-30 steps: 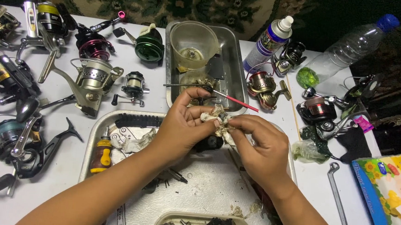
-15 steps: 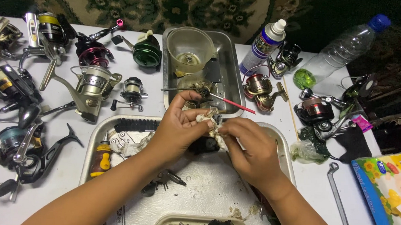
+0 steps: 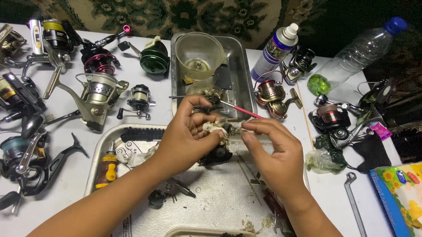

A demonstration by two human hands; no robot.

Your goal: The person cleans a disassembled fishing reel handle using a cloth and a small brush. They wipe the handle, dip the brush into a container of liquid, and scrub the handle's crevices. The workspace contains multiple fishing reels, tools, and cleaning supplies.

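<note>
My left hand [image 3: 186,136] and my right hand [image 3: 276,154] meet above a metal tray [image 3: 218,202]. Together they pinch a small dark reel part wrapped in a dirty white cloth [image 3: 218,129]. The left fingers curl around the cloth from the left; the right thumb and fingers grip its right end. A black reel body [image 3: 217,155] lies in the tray just under the hands. A red-handled brush [image 3: 236,109] rests on the rim of a second metal tray [image 3: 243,76] behind them.
Several fishing reels [image 3: 95,94] crowd the white table at left and right. A plastic cup [image 3: 198,56] stands in the back tray. A spray can [image 3: 274,51], a plastic bottle [image 3: 359,49], a spanner [image 3: 359,215], a tissue pack [image 3: 411,199] and a yellow-handled screwdriver [image 3: 106,168] lie around.
Both hands have shifted slightly, working the cloth-wrapped part between the fingers. The view has tilted down a little. Nothing was picked up or let go.
</note>
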